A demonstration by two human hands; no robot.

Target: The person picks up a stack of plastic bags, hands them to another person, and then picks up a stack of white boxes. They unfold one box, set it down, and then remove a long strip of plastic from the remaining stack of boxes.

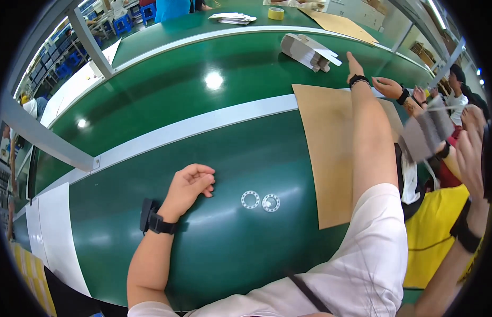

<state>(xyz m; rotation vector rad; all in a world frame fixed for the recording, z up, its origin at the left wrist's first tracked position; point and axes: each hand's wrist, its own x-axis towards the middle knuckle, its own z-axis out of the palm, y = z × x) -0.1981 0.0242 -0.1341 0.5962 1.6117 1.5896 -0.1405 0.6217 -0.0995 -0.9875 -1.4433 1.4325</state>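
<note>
My left hand (192, 183) is above the green table at left of centre, its fingers loosely curled and apart, with nothing seen in them. To its right, two white rings (250, 199) with small round marks lie side by side on the tabletop; the right one (271, 203) has a small pale piece inside it. My right arm reaches far across a brown cardboard sheet (330, 158). Stretched fingers on my right hand (354, 68) point away beside a bundle of white folded cartons (309, 52), apparently not touching it.
Another person's hands at the right hold a blurred grey-white carton (426, 129); a further hand (388, 87) is near my right wrist. A white rail (203, 122) crosses the table. Yellow tape (276, 13) and white sheets (233, 18) lie at the far side. A metal post (50, 129) stands left.
</note>
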